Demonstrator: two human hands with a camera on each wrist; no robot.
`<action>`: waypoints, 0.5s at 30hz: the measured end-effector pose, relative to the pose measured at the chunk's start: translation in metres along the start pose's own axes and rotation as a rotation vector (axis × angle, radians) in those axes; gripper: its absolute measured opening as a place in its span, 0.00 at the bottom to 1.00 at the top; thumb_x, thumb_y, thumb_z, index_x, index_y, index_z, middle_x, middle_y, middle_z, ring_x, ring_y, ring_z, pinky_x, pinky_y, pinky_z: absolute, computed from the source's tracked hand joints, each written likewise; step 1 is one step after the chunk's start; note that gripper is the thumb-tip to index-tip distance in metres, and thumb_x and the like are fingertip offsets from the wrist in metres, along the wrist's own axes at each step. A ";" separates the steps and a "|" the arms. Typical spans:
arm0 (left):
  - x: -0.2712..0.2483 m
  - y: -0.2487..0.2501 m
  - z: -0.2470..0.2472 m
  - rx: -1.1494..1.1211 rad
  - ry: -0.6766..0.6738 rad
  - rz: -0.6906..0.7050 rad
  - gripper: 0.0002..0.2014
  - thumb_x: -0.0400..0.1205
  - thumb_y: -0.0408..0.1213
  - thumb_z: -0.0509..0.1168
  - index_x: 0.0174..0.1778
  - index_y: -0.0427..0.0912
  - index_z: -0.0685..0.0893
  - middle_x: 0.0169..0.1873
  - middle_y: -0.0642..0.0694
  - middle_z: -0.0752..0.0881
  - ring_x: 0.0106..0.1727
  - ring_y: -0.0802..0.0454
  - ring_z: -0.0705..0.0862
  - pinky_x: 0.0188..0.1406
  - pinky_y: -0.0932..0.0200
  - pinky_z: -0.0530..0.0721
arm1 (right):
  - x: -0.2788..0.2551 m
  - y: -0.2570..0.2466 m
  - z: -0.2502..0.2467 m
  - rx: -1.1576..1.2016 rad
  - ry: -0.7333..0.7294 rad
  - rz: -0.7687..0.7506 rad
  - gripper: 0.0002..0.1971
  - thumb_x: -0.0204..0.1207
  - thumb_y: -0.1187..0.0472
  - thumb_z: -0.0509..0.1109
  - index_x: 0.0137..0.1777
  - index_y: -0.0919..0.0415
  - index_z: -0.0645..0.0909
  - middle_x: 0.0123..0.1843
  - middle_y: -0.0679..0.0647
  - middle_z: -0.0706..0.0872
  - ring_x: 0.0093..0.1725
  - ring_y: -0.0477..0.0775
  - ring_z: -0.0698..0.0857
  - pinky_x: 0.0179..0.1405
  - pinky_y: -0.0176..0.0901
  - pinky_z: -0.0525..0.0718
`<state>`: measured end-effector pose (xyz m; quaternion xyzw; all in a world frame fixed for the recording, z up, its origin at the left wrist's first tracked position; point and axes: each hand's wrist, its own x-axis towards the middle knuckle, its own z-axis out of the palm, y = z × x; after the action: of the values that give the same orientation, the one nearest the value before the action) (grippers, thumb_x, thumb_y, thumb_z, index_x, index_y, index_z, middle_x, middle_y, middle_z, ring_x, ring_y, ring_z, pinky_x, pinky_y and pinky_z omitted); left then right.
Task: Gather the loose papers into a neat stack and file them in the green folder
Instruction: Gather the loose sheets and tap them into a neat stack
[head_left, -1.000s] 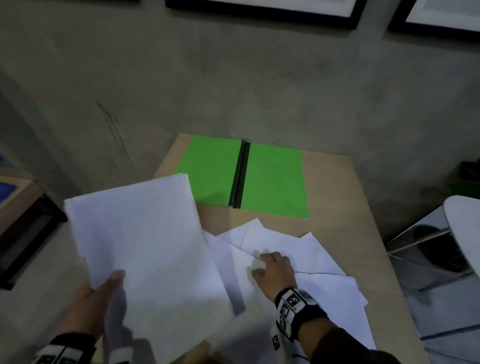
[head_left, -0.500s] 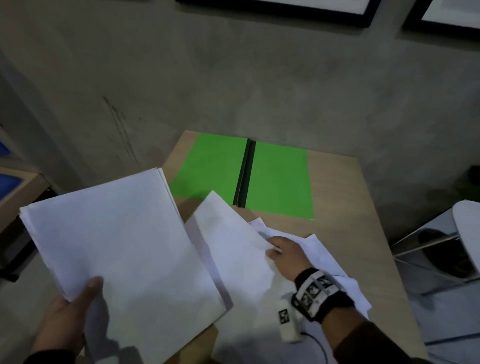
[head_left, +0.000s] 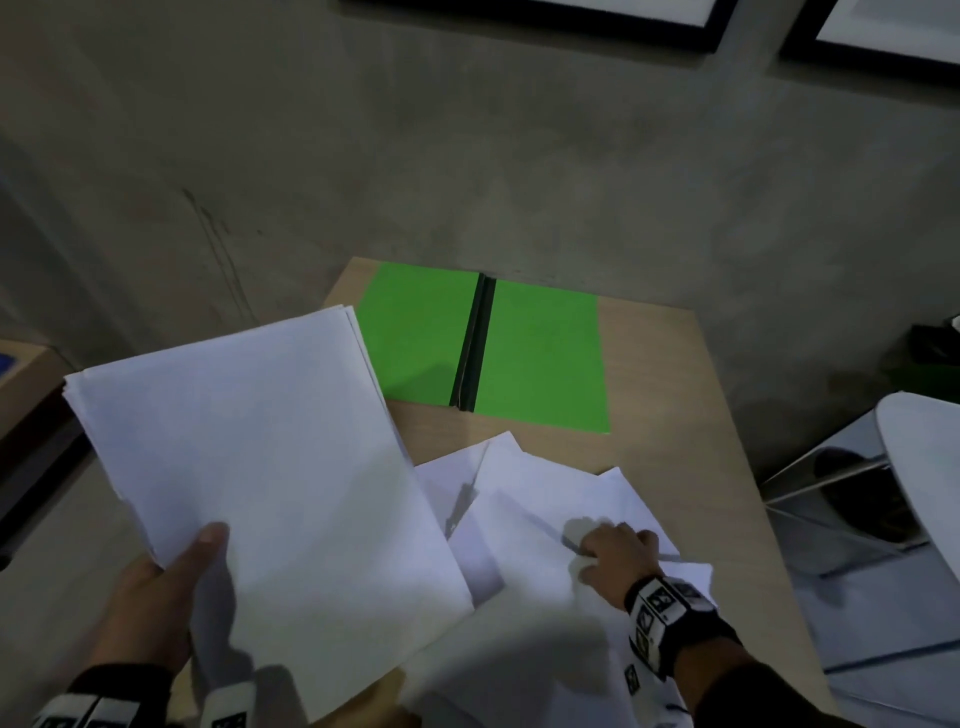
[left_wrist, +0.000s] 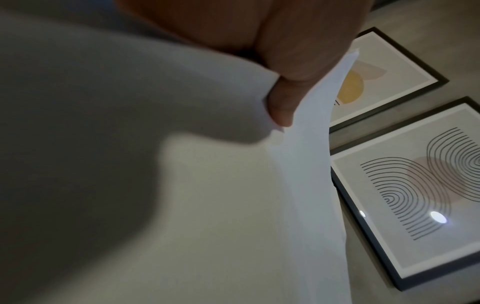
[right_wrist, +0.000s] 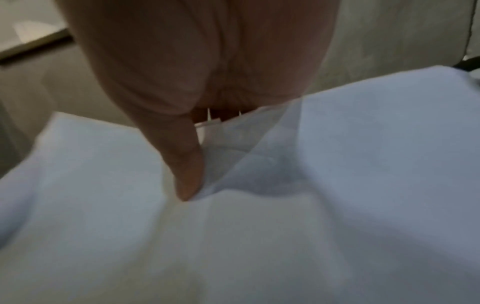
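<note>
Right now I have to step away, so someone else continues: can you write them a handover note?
Left hand: holds the gathered stack in a thumb-on-top grip, lifted off the table's left side.
Right hand: pinching one of the loose sheets on the table.
Green folder: lies open at the far edge, nothing in it.
Done: part of the papers collected.
Left: gather the remaining sheets, square the stack, file it.

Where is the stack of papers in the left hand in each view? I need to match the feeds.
Head: the held stack fills the left of the picture, thumb on top.
Left wrist: it fills the left and middle.
Right wrist: not in it, only loose sheets.
Shared landmark: the left hand's thumb.
</note>
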<state>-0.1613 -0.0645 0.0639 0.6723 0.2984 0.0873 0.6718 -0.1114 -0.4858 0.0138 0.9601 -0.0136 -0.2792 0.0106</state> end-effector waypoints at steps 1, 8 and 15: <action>0.001 0.000 0.001 0.003 -0.004 -0.001 0.14 0.82 0.33 0.62 0.63 0.33 0.77 0.57 0.38 0.80 0.58 0.45 0.77 0.58 0.51 0.69 | -0.001 0.002 -0.009 0.044 0.019 -0.018 0.13 0.74 0.51 0.64 0.57 0.51 0.81 0.61 0.53 0.81 0.66 0.59 0.76 0.60 0.51 0.66; 0.000 0.006 0.003 -0.012 -0.033 -0.044 0.21 0.82 0.37 0.62 0.66 0.26 0.74 0.54 0.35 0.78 0.58 0.45 0.76 0.58 0.47 0.72 | -0.018 0.048 -0.083 0.811 0.240 0.079 0.16 0.73 0.59 0.73 0.57 0.70 0.82 0.51 0.63 0.86 0.51 0.62 0.84 0.48 0.45 0.79; -0.003 0.005 0.007 -0.028 -0.012 -0.007 0.20 0.82 0.35 0.62 0.68 0.31 0.74 0.56 0.37 0.78 0.55 0.47 0.79 0.57 0.54 0.74 | -0.012 0.030 -0.032 1.137 0.250 0.279 0.11 0.75 0.66 0.69 0.57 0.69 0.81 0.54 0.63 0.85 0.54 0.63 0.83 0.55 0.54 0.81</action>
<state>-0.1586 -0.0714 0.0691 0.6623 0.2953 0.0850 0.6833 -0.1052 -0.5145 0.0483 0.8300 -0.2856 -0.1092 -0.4665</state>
